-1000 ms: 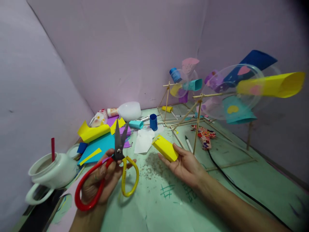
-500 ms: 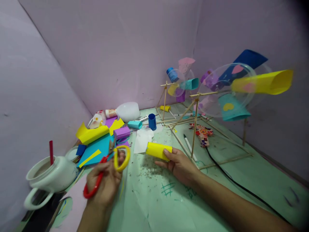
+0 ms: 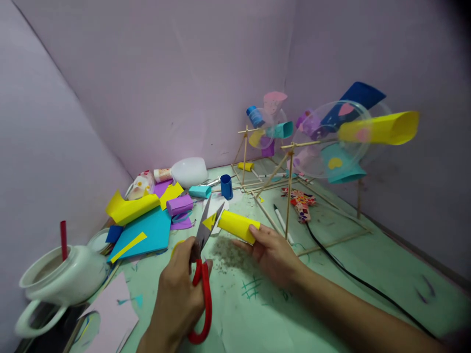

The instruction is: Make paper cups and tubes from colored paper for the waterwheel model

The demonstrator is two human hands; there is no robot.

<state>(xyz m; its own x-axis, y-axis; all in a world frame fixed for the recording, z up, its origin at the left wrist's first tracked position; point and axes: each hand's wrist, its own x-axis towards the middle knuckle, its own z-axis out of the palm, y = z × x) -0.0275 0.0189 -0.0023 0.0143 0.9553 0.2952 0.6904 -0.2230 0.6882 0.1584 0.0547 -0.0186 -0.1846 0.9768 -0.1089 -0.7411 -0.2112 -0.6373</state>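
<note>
Scissors [image 3: 200, 239] in the left hand [image 3: 180, 289], yellow tube [image 3: 238, 225] in the right hand [image 3: 271, 251]

Head view: The left hand is curled around the scissors, whose blades stand apart and point up and away at the near end of the tube. A yellow bit [image 3: 209, 222] shows between the blades; whether it belongs to the tube, I cannot tell. The right hand grips the yellow tube by its other end, thumb on top, holding it above the green table [image 3: 253, 323].

Beyond the blades lies white paper [image 3: 222, 201], partly hidden. A blue tube [image 3: 226, 188] stands upright behind it, with a teal tube [image 3: 199, 191] and a purple tube [image 3: 179, 205] lying to its left. Farther left, a yellow strip [image 3: 128, 246] rests on a blue sheet [image 3: 156, 226], near a white pot [image 3: 83, 272] with a red stick [image 3: 64, 240] in it.

On the right, a marker [image 3: 283, 223] lies beside a stick frame [image 3: 289, 196] carrying a wheel [image 3: 349, 133] of clear discs and coloured paper cups.
</note>
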